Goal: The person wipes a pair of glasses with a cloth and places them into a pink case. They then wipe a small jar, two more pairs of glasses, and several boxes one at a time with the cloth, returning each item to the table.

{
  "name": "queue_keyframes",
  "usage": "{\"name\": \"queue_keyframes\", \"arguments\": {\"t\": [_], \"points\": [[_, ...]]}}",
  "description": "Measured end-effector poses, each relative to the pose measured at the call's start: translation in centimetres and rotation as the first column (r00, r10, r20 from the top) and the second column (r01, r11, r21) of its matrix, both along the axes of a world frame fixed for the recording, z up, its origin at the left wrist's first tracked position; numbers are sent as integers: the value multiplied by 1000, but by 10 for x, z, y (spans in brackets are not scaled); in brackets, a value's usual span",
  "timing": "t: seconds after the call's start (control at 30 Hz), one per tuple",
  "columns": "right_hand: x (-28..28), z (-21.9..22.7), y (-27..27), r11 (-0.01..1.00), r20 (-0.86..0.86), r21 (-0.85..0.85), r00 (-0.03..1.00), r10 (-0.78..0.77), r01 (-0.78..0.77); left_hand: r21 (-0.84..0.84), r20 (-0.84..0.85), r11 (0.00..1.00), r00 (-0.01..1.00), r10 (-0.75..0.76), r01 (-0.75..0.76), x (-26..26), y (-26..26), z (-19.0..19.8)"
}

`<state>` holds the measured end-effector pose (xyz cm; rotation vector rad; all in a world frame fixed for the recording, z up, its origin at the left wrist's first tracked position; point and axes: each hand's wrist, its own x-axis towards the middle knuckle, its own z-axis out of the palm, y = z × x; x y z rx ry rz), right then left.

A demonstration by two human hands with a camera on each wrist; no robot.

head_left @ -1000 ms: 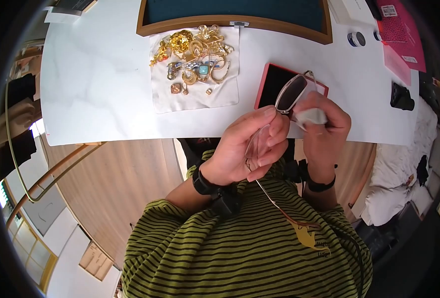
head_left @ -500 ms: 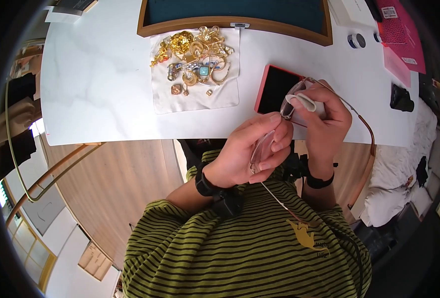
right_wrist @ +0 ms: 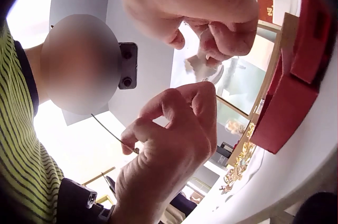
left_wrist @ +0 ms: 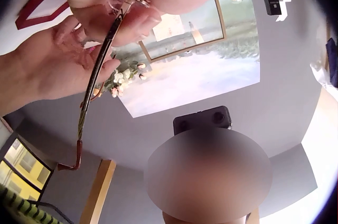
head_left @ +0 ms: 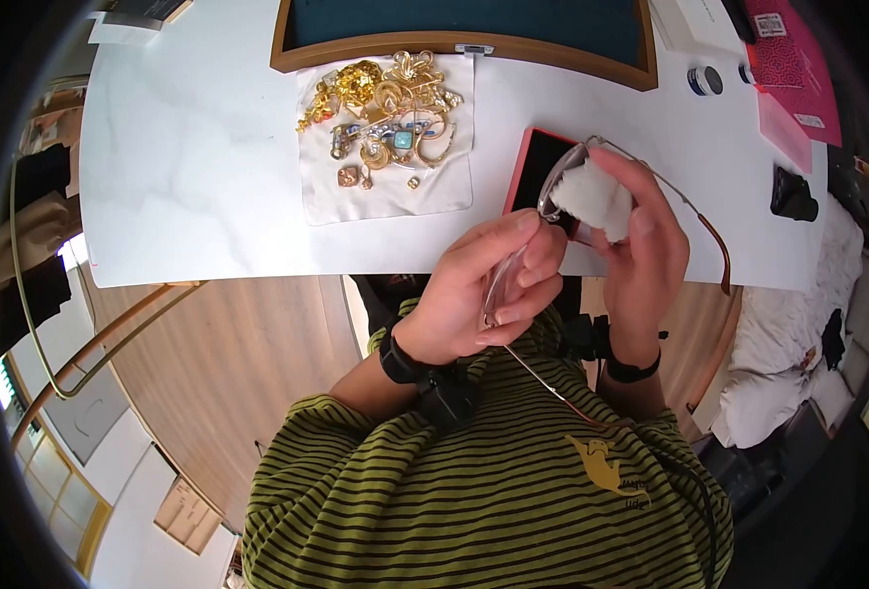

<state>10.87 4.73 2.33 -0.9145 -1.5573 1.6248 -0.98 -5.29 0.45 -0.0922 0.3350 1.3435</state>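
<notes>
A left hand point(head_left: 488, 285) pinches the eyeglasses point(head_left: 564, 167) near the bridge as a right hand point(head_left: 650, 236) grips a white cloth point(head_left: 594, 196) at one lens, above the near edge of a marbled white table point(head_left: 199, 196). Beyond are a red box point(head_left: 523, 177), gold jewelry point(head_left: 387, 96) on a pale cloth point(head_left: 331, 201) and a wood-framed case point(head_left: 591, 61); wood flooring point(head_left: 248, 363) and white bedding-like fabric point(head_left: 773, 344) flank the person.
</notes>
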Motion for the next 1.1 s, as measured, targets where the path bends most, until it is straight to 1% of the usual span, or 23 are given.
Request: {"name": "queue_keyframes", "arguments": {"t": [0.1,0.17,0.2,0.23,0.3,0.33,0.4,0.43,0.5,0.53,0.6,0.63,0.7,0.73,0.77,0.83,0.9,0.93,1.0,1.1], "points": [[2,-3,-5,994,-116,-104,993,6,-18,-11,0,1000,1000,11,-11,0,0,0],[6,-14,-7,1000,-45,10,999,14,-13,-6,38,1000,999,-11,11,1,-1,0],[6,-18,-6,999,-122,-37,992,-3,-2,-5,38,1000,999,-12,13,2,-1,0],[4,-19,-6,999,-123,-37,992,-3,-1,29,31,999,999,-25,24,4,-1,0],[-4,-18,-8,985,-228,-131,963,-142,114,62,23,997,999,-37,36,7,-2,1],[-5,-16,-6,985,-229,-131,963,-141,114,76,23,997,999,-35,33,8,-2,2],[-4,-12,0,983,-254,-185,967,-34,-14,90,22,996,999,-32,30,9,-3,2],[-3,-14,2,983,-254,-184,967,-33,-15,91,33,995,999,-42,39,10,-4,2],[-1,-20,6,997,-186,7,979,79,-79,93,44,995,998,-51,47,10,-4,1],[0,-20,6,997,-186,7,979,79,-79,89,47,995,998,-49,45,10,-4,1],[3,-19,7,996,-114,-77,993,27,-36,84,49,995,998,-50,46,10,-4,1],[4,-17,6,996,-115,-77,993,26,-35,79,66,995,995,-72,67,12,-4,1],[5,-15,4,981,-25,-192,999,-39,34,72,82,994,993,-91,85,12,-5,1],[7,-17,6,981,-26,-192,999,-39,34,60,79,996,994,-78,74,12,-5,1],[9,-21,9,989,-51,-144,998,23,-30,48,77,997,995,-67,63,12,-5,1],[8,-25,14,991,-72,-95,994,84,-91,68,59,996,997,-57,53,8,-4,-1],[3,-26,17,975,-83,181,985,148,-131,87,40,995,998,-46,42,6,-4,-2],[0,-22,15,975,-83,181,985,148,-131,87,65,995,997,-44,38,7,-5,-4],[-3,-14,10,987,-189,8,969,162,-163,85,91,996,995,-43,35,8,-4,-4],[-1,-14,9,981,-146,13,970,195,-195,124,113,991,991,-65,51,13,-3,-3]]}}
